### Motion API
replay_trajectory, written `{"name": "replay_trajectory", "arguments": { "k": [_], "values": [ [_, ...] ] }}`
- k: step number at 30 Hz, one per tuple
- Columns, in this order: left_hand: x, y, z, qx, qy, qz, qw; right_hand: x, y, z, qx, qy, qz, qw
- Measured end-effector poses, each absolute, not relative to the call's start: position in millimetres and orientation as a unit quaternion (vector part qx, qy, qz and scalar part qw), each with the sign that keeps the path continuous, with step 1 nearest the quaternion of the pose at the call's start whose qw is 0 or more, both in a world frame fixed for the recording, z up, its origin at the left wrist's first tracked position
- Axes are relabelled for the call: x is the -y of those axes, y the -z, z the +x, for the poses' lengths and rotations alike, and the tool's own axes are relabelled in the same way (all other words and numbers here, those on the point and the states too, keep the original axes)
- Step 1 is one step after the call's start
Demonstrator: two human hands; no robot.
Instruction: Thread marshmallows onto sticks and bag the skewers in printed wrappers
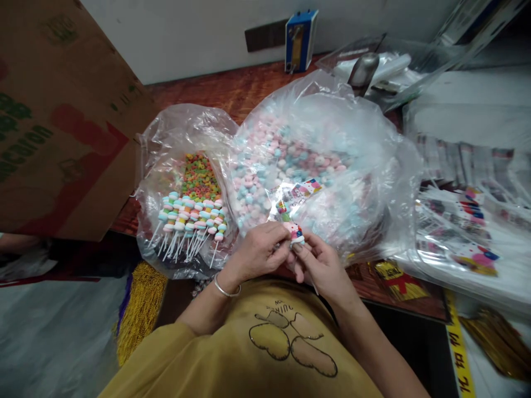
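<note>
My left hand [263, 249] is closed with its fingertips on a small clear plastic bag [284, 205] printed with bright colours. Closed beside it, my right hand [321, 262] pinches a candy lollipop [297, 240], whose pastel top sits at the mouth of the bag; its thin white stick shows below the fingers. Left of my hands lies a cluster of finished candy lollipops [193, 215] in pink, blue and yellow. Ring-shaped gummies [200, 174] fill the opening behind them. Pink, white and blue candies [286, 149] lie in a large clear bag [357, 127] just beyond my hands.
A cardboard box [70, 121] stands at the left. On the right lie stacked printed wrappers [468, 221] in clear plastic. A blue device [301, 41] is by the wall at the back of the reddish-brown table [207, 88]. Gold fringe [141, 309] hangs at lower left.
</note>
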State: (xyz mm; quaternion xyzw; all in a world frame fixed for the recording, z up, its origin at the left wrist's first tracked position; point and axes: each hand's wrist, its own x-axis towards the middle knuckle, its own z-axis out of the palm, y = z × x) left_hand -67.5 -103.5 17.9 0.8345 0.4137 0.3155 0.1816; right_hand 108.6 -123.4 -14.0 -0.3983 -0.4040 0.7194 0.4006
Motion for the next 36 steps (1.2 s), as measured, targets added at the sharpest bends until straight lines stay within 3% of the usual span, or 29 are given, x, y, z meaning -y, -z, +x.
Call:
{"name": "replay_trajectory", "arguments": {
  "k": [9, 19, 29, 32, 36],
  "values": [
    [113, 9, -49, -0.431, -0.35, 0.832, 0.017, 125, 26, 96, 0.402, -0.599, -0.511, 0.467],
    [110, 7, -56, -0.426, -0.44, 0.779, 0.133, 114, 11, 105, 0.246, -0.802, -0.343, 0.422],
    [114, 20, -46, -0.416, -0.407, 0.813, 0.002, 111, 14, 95, 0.335, -0.658, -0.485, 0.469],
    [114, 22, -45, -0.445, -0.445, 0.769, 0.11, 112, 16, 95, 0.361, -0.63, -0.491, 0.481],
    [112, 18, -40, -0.478, -0.54, 0.496, 0.484, 114, 17, 97, 0.489, -0.47, -0.53, 0.51]
  ]
}}
